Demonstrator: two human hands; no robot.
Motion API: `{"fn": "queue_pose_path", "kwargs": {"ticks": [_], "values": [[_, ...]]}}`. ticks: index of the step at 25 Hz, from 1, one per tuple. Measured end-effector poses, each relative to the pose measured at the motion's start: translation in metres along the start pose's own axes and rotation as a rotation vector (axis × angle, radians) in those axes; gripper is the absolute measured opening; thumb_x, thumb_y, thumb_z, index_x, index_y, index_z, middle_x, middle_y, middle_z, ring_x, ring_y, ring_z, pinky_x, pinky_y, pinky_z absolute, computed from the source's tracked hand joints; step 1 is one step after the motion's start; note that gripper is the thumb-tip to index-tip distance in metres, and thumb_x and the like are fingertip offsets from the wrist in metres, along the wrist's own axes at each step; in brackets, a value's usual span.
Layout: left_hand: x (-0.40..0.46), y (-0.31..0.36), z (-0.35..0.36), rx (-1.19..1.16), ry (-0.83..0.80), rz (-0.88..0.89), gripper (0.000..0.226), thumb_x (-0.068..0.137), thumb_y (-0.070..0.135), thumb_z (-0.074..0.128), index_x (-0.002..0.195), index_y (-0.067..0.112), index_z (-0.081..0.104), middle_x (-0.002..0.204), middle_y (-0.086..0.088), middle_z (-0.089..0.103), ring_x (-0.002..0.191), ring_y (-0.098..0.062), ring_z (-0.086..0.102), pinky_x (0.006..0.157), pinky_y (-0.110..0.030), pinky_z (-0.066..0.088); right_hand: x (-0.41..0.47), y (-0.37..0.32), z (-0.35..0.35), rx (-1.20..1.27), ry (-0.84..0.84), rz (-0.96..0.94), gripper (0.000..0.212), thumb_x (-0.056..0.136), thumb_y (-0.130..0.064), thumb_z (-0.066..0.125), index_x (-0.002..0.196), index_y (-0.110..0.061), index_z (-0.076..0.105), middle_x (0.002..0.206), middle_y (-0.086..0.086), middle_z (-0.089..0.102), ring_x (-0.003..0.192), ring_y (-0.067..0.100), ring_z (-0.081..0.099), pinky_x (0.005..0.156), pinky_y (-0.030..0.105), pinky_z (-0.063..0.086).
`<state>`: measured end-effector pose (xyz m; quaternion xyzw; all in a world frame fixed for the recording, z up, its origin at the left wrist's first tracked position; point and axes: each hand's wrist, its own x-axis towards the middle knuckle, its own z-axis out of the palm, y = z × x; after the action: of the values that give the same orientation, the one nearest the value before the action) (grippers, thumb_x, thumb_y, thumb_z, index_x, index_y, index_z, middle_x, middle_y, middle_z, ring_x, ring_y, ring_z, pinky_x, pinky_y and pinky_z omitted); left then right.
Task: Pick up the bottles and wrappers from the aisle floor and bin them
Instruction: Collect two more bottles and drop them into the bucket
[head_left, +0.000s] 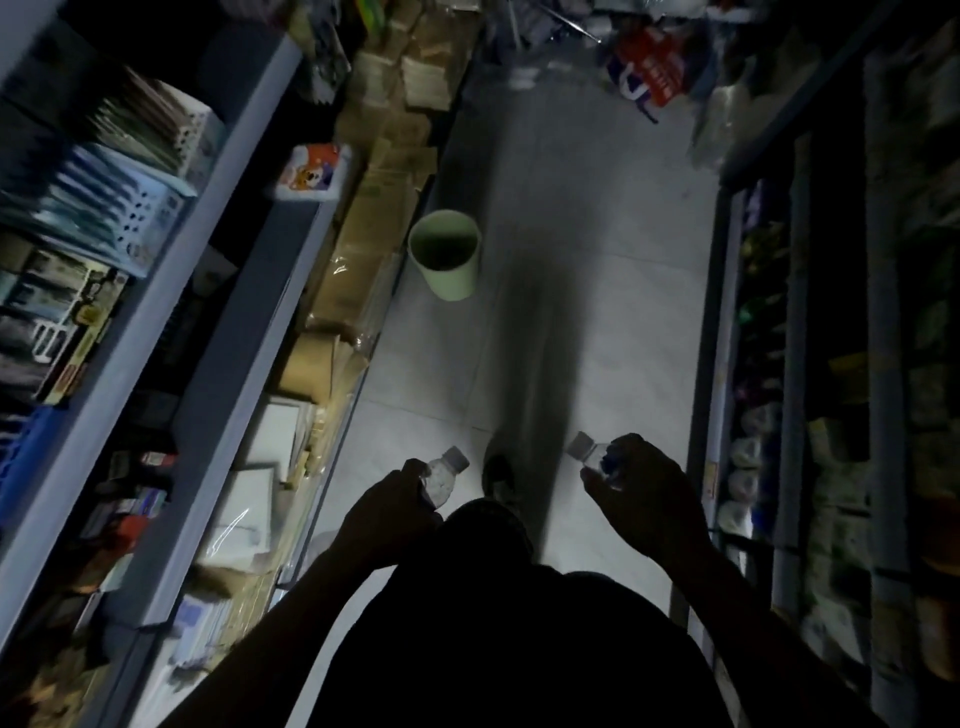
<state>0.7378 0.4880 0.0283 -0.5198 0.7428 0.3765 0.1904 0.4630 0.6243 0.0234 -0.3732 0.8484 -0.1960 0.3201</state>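
Bottles: left grip (387, 501) clutches one (444, 475), right grip (641, 488) another (592, 454)

A pale green round plastic bin (445, 253) is standing on the tiled aisle floor (587, 218), ahead of the person and toward the left side, just beside a row of brown cardboard boxes (374, 218) lining the foot of the grey metal shelving on the left (171, 291). Dark stocked shelving (831, 364) is running along the right. A red and white printed bag (652, 67) is lying at the far end, right of centre. The left hand (387, 506) is holding a clear plastic bottle (444, 475) near the left shelving; the right hand (641, 491) is holding a second clear plastic bottle (589, 451) near the right shelving. A dark shoe (498, 475) is resting on the floor between them.
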Motion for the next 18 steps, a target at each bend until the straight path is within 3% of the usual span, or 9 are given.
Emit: {"fn": "queue_pose_path", "kwargs": {"ticks": [2,5,9,13,15,18], "values": [[0.035,0.018,-0.030,0.004,0.025,0.027,0.046,0.083,0.022,0.071,0.123,0.017,0.049,0.098,0.001,0.061,0.079,-0.014,0.055,0.056,-0.015,0.031,0.024,-0.008,-0.012,-0.003,0.051,0.037,0.030,0.081,-0.044,0.078,0.086,-0.036,0.049,0.082,-0.016,0.061,0.073,-0.002,0.062,0.064,0.023,0.046],[0.088,0.051,-0.071,0.055,0.014,0.096,0.048,0.081,0.024,0.071,0.124,0.019,0.049,0.098,0.001,0.060,0.084,-0.018,0.059,0.064,-0.027,0.041,0.055,-0.009,-0.027,0.002,0.076,0.118,0.031,0.080,-0.036,0.081,0.089,-0.035,0.051,0.078,-0.020,0.055,0.067,-0.010,0.054,0.060,0.014,0.034],[0.159,0.104,-0.121,0.117,0.005,0.188,0.048,0.083,0.024,0.070,0.126,0.017,0.049,0.098,0.000,0.062,0.079,-0.015,0.059,0.058,-0.021,0.037,0.096,-0.002,-0.047,0.045,0.122,0.316,0.029,0.079,-0.049,0.075,0.088,-0.040,0.049,0.080,-0.014,0.053,0.087,0.022,0.066,0.073,0.034,0.049],[0.230,0.160,-0.157,0.160,0.017,0.212,0.049,0.084,0.022,0.071,0.128,0.016,0.049,0.093,0.006,0.056,0.075,-0.008,0.054,0.057,-0.016,0.034,0.156,0.023,-0.072,0.115,0.140,0.327,0.040,0.066,-0.074,0.054,0.085,-0.040,0.050,0.082,-0.016,0.058,0.076,0.014,0.065,0.073,0.039,0.055],[0.264,0.190,-0.173,0.197,0.015,0.193,0.053,0.086,0.024,0.071,0.132,0.017,0.047,0.095,0.006,0.055,0.077,-0.008,0.053,0.057,-0.016,0.033,0.200,0.026,-0.095,0.094,0.124,0.286,0.039,0.068,-0.073,0.058,0.087,-0.040,0.051,0.079,-0.018,0.056,0.074,0.012,0.061,0.069,0.033,0.049],[0.296,0.222,-0.195,0.188,0.018,0.127,0.053,0.085,0.026,0.070,0.132,0.019,0.047,0.097,0.005,0.058,0.077,-0.008,0.053,0.058,-0.019,0.036,0.274,0.021,-0.131,0.027,0.032,0.268,0.032,0.083,-0.053,0.073,0.101,-0.029,0.062,0.092,-0.012,0.062,0.090,0.021,0.065,0.072,0.030,0.043]]}}
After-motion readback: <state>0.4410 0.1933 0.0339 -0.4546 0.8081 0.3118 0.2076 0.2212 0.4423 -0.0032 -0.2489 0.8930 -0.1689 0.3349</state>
